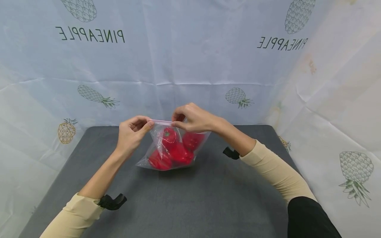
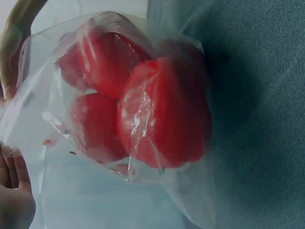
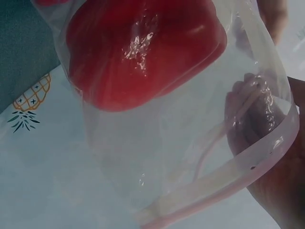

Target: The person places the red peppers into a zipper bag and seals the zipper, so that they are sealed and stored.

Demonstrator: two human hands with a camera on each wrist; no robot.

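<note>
A clear zip bag point(image 1: 154, 136) with a pinkish strip along its top point(image 1: 162, 122) holds several red bell peppers point(image 1: 182, 153). My left hand point(image 1: 131, 132) pinches the strip's left end between thumb and fingers. Farther right along the same edge, my right hand point(image 1: 194, 118) pinches the strip with thumb and curled fingers. In the left wrist view the peppers point(image 2: 164, 114) bunch together behind wrinkled film. The right wrist view shows one pepper point(image 3: 143, 52) close up, and the strip point(image 3: 214, 191) curving in front of the right hand point(image 3: 257, 119), with the bag's mouth partly apart there.
The bag stands on a dark grey table point(image 1: 184, 205), toward its back edge. Behind and beside the table hangs a white cloth point(image 1: 190, 59) printed with pineapples. Black straps point(image 1: 113, 201) hang near both sleeves.
</note>
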